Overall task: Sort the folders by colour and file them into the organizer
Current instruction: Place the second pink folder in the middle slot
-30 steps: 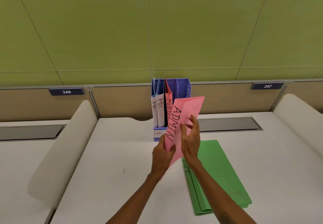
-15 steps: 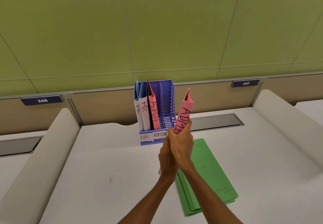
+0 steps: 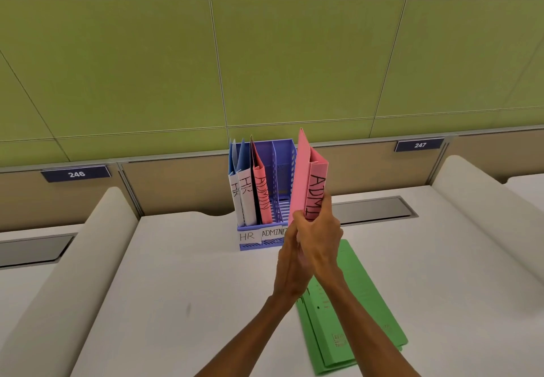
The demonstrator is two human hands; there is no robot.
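Currently held: one pink folder (image 3: 309,182), spine lettered ADMIN in black, upright, just right of the purple organizer (image 3: 282,170). My left hand (image 3: 290,262) and right hand (image 3: 321,241) both clasp its lower end above the desk (image 3: 191,288).

"ADMI" on spine of pink folder (image 3: 316,197) in hands, "ADMIN" on filed pink folder (image 3: 263,197), "HR" on two blue folders (image 3: 241,191), organizer (image 3: 282,170) front labels "HR", "ADMIN", partition plates (image 3: 76,174) "246" and "247", green folder (image 3: 353,303) print unreadable
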